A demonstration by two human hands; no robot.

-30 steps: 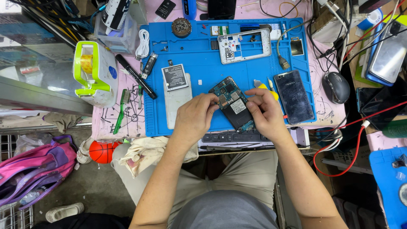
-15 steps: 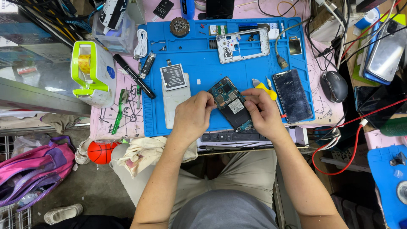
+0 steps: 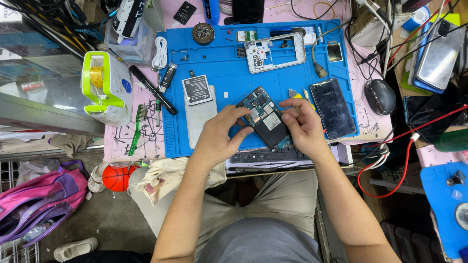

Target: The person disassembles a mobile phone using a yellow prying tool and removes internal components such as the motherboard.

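Note:
An opened phone (image 3: 265,117) with its circuit board bare lies tilted over the blue work mat (image 3: 229,63). My left hand (image 3: 222,134) grips its left side, thumb and fingers pinched on the upper edge. My right hand (image 3: 302,126) holds its right side, fingertips pressing on the board. A yellow-handled tool (image 3: 298,95) shows just behind my right fingers. A battery (image 3: 197,89) rests on a white back cover (image 3: 200,117) to the left. A dark phone (image 3: 333,108) lies face up to the right.
A white phone frame (image 3: 274,51) sits at the mat's far side. A lime-and-white tape dispenser (image 3: 106,87), black marker (image 3: 152,89) and green brush (image 3: 137,127) lie left. A mouse (image 3: 380,96) and red cables (image 3: 390,160) are right. A keyboard (image 3: 263,157) edges the table.
Both hands stay on the opened phone; my fingers have shifted slightly on the board. The view has tilted a little.

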